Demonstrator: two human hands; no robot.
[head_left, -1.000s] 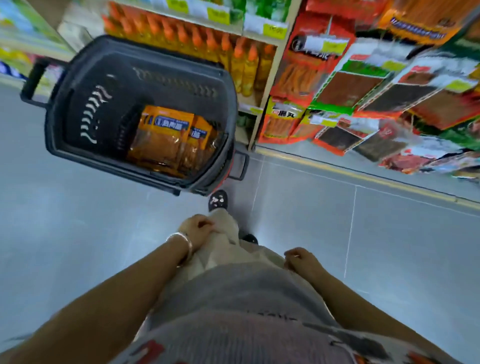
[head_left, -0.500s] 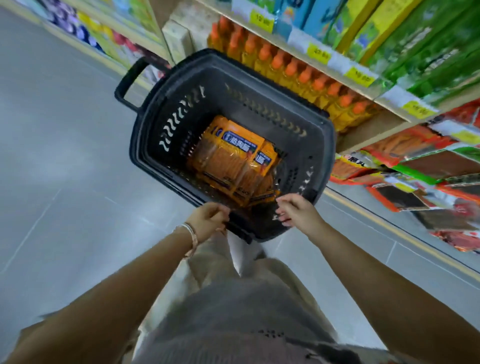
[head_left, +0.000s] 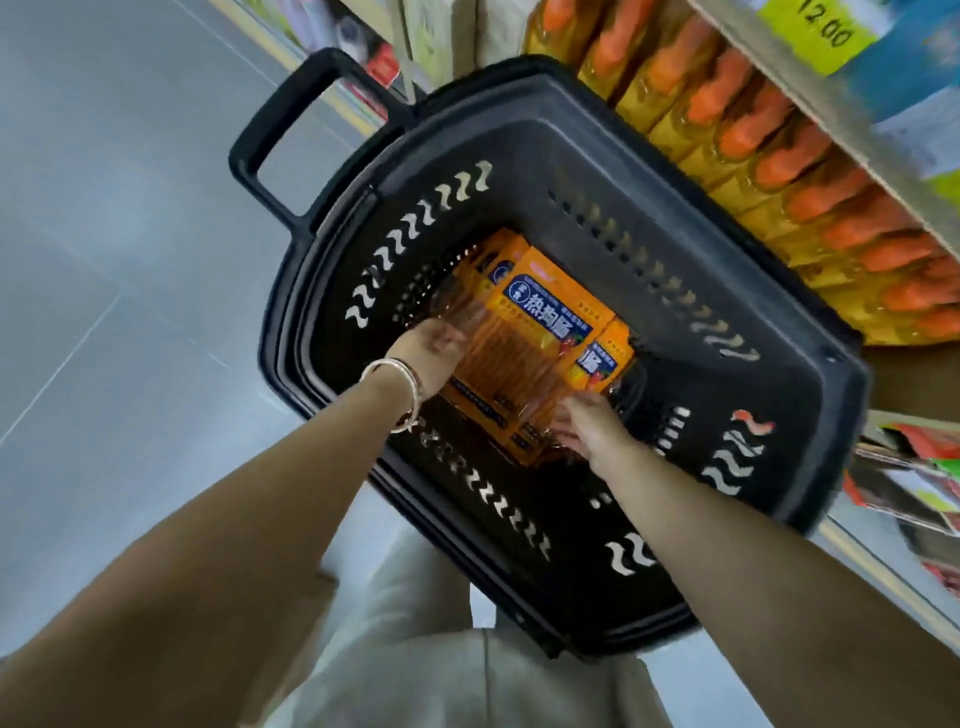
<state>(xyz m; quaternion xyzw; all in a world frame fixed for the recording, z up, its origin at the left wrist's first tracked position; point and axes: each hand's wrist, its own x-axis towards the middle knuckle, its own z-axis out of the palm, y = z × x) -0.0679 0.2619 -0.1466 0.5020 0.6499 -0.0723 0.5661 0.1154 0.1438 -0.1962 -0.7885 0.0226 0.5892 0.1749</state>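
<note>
A black plastic shopping basket (head_left: 582, 135) stands on the grey floor in front of me, its handle toward the upper left. Inside lies a stack of orange sausage packs (head_left: 545, 332) with blue labels. Both my arms reach down into the basket. My left hand (head_left: 428, 351), a silver bracelet on its wrist, holds the left edge of the top pack. My right hand (head_left: 587, 426) grips the pack's near right corner. My fingertips are partly hidden behind the packs.
A shelf to the right carries rows of yellow bottles with orange caps (head_left: 769, 140), under a yellow price tag (head_left: 826, 31). Red and green packets (head_left: 914, 467) hang lower right. Grey tiled floor (head_left: 104, 260) spreads to the left. My light trousers (head_left: 415, 649) show below.
I have leaned closer to the basket. Both hands went from the basket's near rim down inside it and took hold of the orange packs.
</note>
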